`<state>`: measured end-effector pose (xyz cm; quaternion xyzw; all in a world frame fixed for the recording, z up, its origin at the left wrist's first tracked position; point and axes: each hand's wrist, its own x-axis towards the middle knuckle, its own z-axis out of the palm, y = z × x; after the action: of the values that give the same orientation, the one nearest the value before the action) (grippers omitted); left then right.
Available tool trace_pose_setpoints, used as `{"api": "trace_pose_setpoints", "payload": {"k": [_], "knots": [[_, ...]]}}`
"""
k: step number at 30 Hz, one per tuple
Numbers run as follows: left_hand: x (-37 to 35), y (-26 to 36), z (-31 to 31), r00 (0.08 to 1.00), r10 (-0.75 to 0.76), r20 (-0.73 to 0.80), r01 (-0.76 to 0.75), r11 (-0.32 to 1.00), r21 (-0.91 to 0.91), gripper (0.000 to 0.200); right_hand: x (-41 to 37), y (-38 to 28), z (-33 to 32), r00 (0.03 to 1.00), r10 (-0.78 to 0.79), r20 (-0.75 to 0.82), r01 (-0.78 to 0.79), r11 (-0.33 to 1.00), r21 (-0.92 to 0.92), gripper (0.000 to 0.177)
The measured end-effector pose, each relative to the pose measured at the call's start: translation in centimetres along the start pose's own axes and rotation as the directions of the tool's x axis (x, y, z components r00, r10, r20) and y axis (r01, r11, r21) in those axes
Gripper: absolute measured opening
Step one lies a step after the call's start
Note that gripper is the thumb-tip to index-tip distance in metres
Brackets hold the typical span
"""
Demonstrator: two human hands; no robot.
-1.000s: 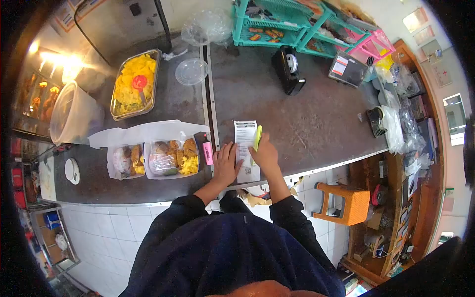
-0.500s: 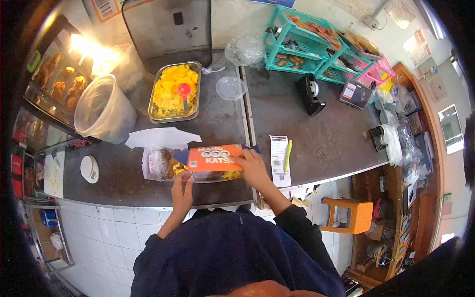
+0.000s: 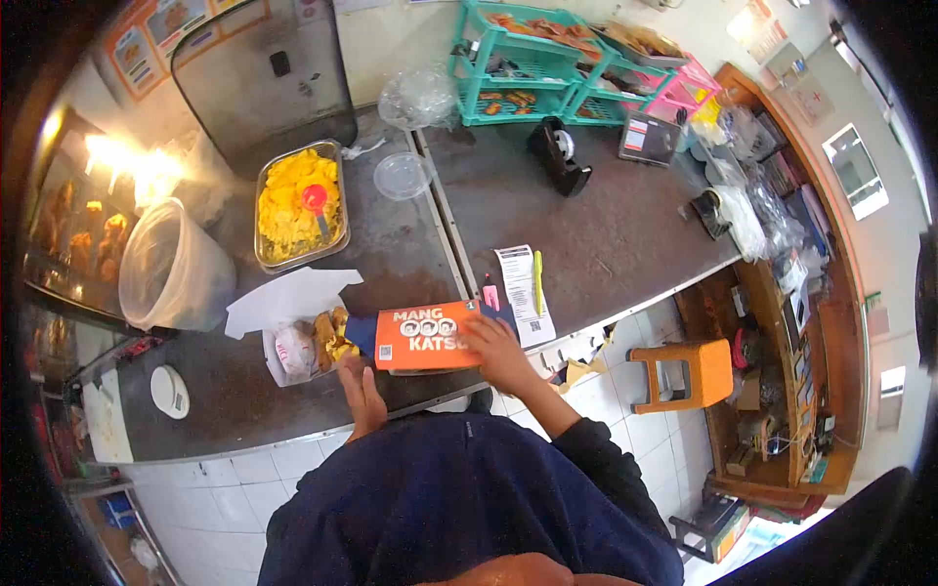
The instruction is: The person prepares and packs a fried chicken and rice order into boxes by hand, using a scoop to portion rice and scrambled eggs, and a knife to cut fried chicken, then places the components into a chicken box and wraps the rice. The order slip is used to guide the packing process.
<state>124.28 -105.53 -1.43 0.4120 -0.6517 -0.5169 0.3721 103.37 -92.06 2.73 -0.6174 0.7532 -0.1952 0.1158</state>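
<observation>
Left hand (image 3: 360, 383), right hand (image 3: 493, 347) on orange lid (image 3: 425, 335); receipt (image 3: 523, 293) just beside.

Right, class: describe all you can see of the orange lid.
The lid is a flat orange rectangle, cardboard-like, printed in white with MANG, KATS and circles, dark blue at its ends. It lies over a food box on the counter, the box's left end uncovered. The right hand rests on its right end; the left hand is at its near edge.
</observation>
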Motion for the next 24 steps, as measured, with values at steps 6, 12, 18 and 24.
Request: {"api": "trace_pose_setpoints", "payload": {"k": [6, 12, 18, 24], "knots": [[2.2, 1.5, 3.2, 0.876, 0.142, 0.460, -0.447, 0.593, 0.670, 0.060, -2.3, 0.1, 2.3, 0.995, 0.093, -0.044, -0.092, 0.996, 0.012, 0.057], [0.7, -0.6, 4.6, 0.936, 0.095, 0.340, -0.267, 0.822, 0.503, 0.062, -1.8, 0.8, 4.9, 0.899, 0.364, -0.244, -0.304, 0.919, 0.250, 0.064], [1.2, -1.5, 4.1, 0.951, -0.111, 0.288, -0.041, 0.878, 0.476, 0.053, -0.9, 1.8, 5.4, 0.923, 0.370, -0.104, -0.199, 0.691, 0.695, 0.059], [5.5, -3.2, 1.6, 0.878, -0.408, 0.251, 0.332, 0.896, 0.296, 0.052, 2.8, 8.5, 5.9, 0.942, 0.305, 0.138, -0.320, 0.695, 0.644, 0.044]]}}
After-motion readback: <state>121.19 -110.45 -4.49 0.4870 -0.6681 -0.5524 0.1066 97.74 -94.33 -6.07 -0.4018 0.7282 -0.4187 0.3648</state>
